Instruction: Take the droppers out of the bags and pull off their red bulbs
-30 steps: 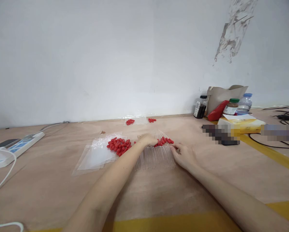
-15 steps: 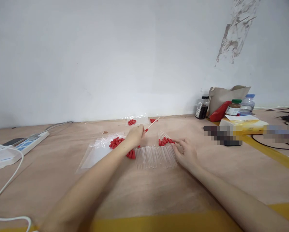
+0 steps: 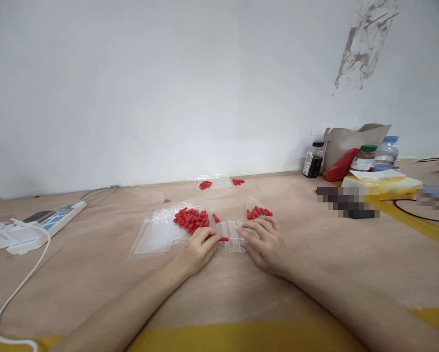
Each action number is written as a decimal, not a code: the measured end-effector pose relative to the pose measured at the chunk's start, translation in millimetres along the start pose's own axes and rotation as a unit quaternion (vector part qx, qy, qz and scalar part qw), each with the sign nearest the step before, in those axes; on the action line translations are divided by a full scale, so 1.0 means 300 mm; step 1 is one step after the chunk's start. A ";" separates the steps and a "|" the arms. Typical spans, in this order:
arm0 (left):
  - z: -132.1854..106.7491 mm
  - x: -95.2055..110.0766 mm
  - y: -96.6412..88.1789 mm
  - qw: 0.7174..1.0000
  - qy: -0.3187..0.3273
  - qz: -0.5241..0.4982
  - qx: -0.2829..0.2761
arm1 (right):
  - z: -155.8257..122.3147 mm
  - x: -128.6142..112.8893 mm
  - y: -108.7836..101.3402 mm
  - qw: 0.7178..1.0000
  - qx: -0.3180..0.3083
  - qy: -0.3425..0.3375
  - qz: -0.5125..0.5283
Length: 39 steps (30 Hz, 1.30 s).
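My left hand pinches the red bulb end of a thin clear dropper that lies across a row of clear glass tubes. My right hand rests on the tubes, and its fingertips pinch the dropper's other end. A heap of red rubber bulbs lies just beyond my left hand, partly on clear plastic bags. A small fan of finished droppers with red bulbs lies beyond my right hand.
Two small groups of red bulbs lie near the wall. A white power strip with a cable sits at the left. Bottles, a jar, a beige bag and a yellow box stand at the right, with black cables beyond.
My left hand drew back from the far side with a dropper and brought it down toward me. My right hand shifted left onto the tubes and took the dropper's other end.
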<state>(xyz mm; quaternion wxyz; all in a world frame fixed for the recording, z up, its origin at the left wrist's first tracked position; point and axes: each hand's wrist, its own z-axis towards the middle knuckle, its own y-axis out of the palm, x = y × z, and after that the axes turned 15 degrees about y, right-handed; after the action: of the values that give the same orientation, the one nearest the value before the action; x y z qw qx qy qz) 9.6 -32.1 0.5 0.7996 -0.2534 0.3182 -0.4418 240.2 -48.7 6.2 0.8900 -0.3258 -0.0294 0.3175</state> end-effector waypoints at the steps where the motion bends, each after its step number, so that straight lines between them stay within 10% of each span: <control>1: 0.005 0.011 0.004 1.000 0.005 -0.004 0.007 | -0.002 -0.003 0.004 1.000 -0.005 -0.006 -0.004; 39: 0.003 0.068 -0.047 0.999 0.027 -0.014 -0.031 | -0.042 0.036 -0.027 0.994 0.046 -0.099 0.026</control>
<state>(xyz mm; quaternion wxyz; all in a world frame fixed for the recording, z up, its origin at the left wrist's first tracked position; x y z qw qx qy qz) 10.8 -56.6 4.8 0.7763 -0.2709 0.3498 -0.4491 256.5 -54.2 -0.4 0.8882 -0.2523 -0.0947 0.3722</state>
